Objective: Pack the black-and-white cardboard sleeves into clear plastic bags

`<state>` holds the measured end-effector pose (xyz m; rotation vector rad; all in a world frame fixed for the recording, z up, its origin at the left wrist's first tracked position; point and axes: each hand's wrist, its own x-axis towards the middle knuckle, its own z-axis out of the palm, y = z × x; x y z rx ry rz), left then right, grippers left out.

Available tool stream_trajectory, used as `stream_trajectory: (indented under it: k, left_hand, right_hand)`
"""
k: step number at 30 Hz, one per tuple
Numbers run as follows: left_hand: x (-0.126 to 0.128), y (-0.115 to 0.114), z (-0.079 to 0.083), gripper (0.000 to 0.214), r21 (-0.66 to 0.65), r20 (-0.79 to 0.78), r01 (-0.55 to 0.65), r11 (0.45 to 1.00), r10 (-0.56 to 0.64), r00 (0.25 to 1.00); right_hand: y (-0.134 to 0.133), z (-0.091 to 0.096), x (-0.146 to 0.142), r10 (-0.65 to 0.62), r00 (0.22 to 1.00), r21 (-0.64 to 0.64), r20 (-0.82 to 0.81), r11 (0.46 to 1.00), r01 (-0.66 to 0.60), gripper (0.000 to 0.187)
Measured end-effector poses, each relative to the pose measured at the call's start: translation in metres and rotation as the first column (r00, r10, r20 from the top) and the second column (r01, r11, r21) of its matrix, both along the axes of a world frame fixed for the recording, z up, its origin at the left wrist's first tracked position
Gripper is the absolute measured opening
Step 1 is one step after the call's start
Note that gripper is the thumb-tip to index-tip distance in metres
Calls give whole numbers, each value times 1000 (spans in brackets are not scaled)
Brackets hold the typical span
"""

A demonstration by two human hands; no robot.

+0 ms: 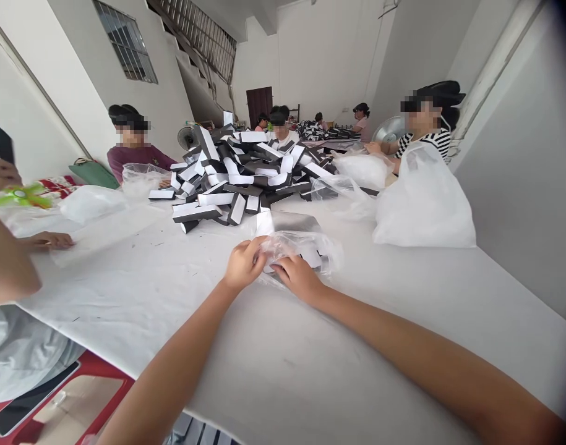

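My left hand (242, 264) pinches the edge of a clear plastic bag (287, 243) on the white-covered table (283, 358). My right hand (301, 278) is closed on the same bag, a little to the right and nearer to me. White and dark pieces show through the thin film, but I cannot make out their exact shape. Just beyond the bag lies a flat grey and white piece (294, 221). Behind it rises a large heap of black and white cardboard boxes (245, 179).
A full white plastic bag (424, 204) stands at the right, with loose clear film (345, 194) beside it. Several people sit around the table. A co-worker's hand (48, 240) rests on the left side. A phone (34, 398) lies below the table's left edge.
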<state>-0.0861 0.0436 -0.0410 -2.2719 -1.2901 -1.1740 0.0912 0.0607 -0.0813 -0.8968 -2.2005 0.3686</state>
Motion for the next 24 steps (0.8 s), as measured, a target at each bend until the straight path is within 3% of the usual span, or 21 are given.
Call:
stream_trajectory:
  k: [7,17,24]
  left_hand:
    - [3,-2,2,32,28,-60,44,999,-42,997]
    - [3,-2,4,31,7,-97,25,1000,-25,995]
    - [4,-2,4,27,24,-108,27,999,-24,994]
  right_hand:
    - [3,7,-1,57,997,8,-46,998,-57,24]
    - [9,-3,-1,-59,992,100,110,994,48,23]
    - [9,-3,0,21,1000,124,-21,992,-18,38]
